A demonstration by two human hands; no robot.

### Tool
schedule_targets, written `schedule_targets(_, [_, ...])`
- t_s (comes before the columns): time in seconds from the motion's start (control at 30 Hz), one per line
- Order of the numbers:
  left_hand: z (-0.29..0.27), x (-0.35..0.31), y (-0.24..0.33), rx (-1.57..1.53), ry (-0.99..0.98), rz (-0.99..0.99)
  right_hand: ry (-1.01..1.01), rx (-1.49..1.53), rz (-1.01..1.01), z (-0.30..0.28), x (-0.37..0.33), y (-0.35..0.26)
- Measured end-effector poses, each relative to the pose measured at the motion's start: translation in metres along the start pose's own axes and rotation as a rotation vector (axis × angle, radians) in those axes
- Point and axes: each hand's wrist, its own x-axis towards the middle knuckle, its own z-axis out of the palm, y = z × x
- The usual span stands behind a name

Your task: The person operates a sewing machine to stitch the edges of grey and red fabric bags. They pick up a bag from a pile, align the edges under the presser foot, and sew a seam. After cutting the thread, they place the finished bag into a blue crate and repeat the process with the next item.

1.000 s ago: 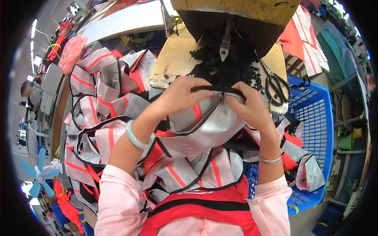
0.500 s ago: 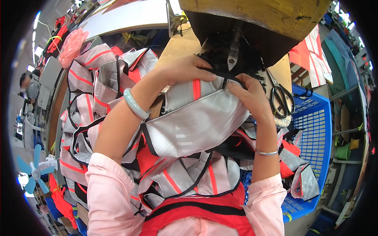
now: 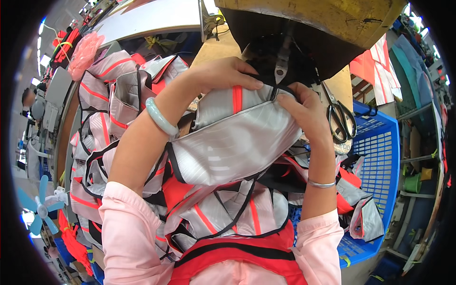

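Observation:
A silver-grey fabric piece [image 3: 237, 147] with black edge binding and a short orange stripe hangs between my hands. My left hand [image 3: 228, 76] grips its upper edge left of centre, thumb along the front and fingers partly hidden behind. At its upper right corner, my right hand [image 3: 308, 110] pinches the bound edge between thumb and fingers. The edge between the hands lies just below the tip of a narrow metal arm [image 3: 281, 66] with a hole in it. That arm comes down from a dark, yellow-topped machine housing [image 3: 311, 14]. Whether tip and fabric touch, I cannot tell.
Black-handled scissors [image 3: 341, 118] lie on the wooden table right of my right hand. Similar silver and orange pieces [image 3: 123, 99] are heaped at the left and across my lap. A blue plastic crate [image 3: 382, 142] holding more stands at the right. A blue fan [image 3: 42, 206] is far left.
The fabric's upper edge has shifted slightly relative to the metal arm, whose tip now shows directly above the bound edge. My right thumb has moved a little; both hands keep their hold.

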Motion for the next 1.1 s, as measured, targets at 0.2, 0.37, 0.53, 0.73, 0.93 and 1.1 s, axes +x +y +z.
schedule_targets(0.2, [-0.001, 0.003, 0.003, -0.029, 0.0, -0.028, -0.006, 0.041, -0.009, -0.003, 0.004, 0.004])
schedule_targets(0.37, [-0.003, -0.007, -0.011, -0.071, 0.107, -0.038, 0.136, 0.074, -0.012, -0.006, -0.014, -0.002])
schedule_targets(0.53, [0.004, -0.038, -0.022, 0.04, -0.005, 0.183, -0.396, 0.191, -0.189, -0.037, -0.081, 0.025])
schedule_targets(0.73, [0.05, -0.084, -0.028, -0.056, 0.142, 0.121, 0.545, -1.048, -0.256, -0.108, -0.073, 0.056])
schedule_targets(0.93, [0.11, -0.1, -0.026, -0.079, 0.442, 0.414, 0.289, -1.226, -0.051, -0.135, -0.046, 0.042])
schedule_targets(1.1, [0.116, -0.101, -0.023, -0.353, 0.399, 0.379, 0.305, -1.221, -0.011, -0.135, -0.077, 0.039])
